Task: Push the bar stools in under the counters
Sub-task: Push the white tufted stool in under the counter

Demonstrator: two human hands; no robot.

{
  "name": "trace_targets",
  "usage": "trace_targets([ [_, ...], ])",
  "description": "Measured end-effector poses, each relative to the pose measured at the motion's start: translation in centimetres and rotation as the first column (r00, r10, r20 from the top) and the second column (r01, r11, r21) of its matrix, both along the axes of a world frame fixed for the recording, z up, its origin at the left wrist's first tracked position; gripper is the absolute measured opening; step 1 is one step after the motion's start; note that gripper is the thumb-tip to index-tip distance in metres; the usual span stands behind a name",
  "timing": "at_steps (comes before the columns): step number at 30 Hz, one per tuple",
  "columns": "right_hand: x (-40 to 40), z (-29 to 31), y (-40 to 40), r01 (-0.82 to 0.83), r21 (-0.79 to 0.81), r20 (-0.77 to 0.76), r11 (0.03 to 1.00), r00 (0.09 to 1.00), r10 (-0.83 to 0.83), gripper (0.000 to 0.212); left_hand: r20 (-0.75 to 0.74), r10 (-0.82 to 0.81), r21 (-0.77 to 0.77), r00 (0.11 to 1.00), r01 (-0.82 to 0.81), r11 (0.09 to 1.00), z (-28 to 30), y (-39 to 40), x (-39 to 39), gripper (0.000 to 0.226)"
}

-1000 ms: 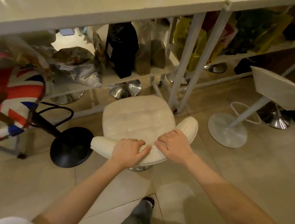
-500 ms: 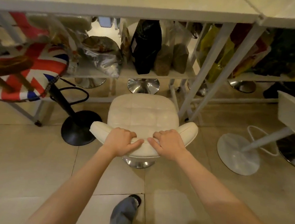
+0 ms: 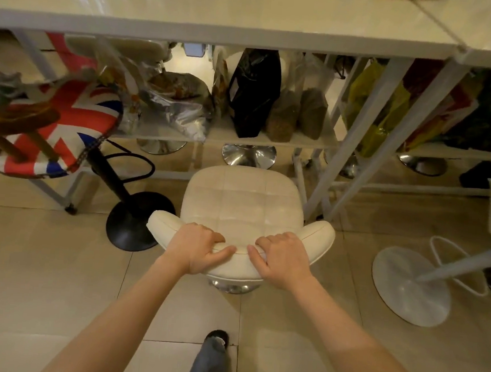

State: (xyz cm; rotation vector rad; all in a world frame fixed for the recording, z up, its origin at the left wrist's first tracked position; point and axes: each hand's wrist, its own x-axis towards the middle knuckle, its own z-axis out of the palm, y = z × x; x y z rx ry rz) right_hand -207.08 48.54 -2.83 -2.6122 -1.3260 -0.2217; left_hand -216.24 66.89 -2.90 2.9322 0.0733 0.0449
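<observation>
Both grips closed on the backrest: your left hand (image 3: 196, 248), right hand (image 3: 284, 258). White stool (image 3: 241, 198): short of the table (image 3: 221, 34), unfinished. Flag stool (image 3: 51, 135): apparently partly under. Third stool (image 3: 412, 284): waiting.

view: one head camera, wide-angle, no second view to overlap
position: above the cream stool (image 3: 242, 206), behind its backrest
facing: forward and steeply down, toward the counter (image 3: 221, 34) edge
near field: both forearms run up from the bottom edge; left hand (image 3: 196, 248) and right hand (image 3: 282, 256) sit at frame centre
far field: shelf (image 3: 271, 141) under the counter, floor tiles (image 3: 40, 272), a shoe (image 3: 216, 337) at bottom
distortion: straight edges bow near the corners
</observation>
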Motion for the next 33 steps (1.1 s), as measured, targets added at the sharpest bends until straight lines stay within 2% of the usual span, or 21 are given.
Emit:
trace_targets([
  [13,5.6,0.0,4.7,0.003,0.067,-0.031,0.998,1.000,-0.001,0.049,0.032,0.011,0.008,0.999,-0.011,1.000,-0.1,4.8,5.7,0.075],
  [33,12.1,-0.2,9.6,0.010,0.056,-0.054,0.998,0.999,-0.007,0.048,0.047,0.006,0.015,0.999,-0.007,1.000,-0.2,9.7,12.1,0.076],
])
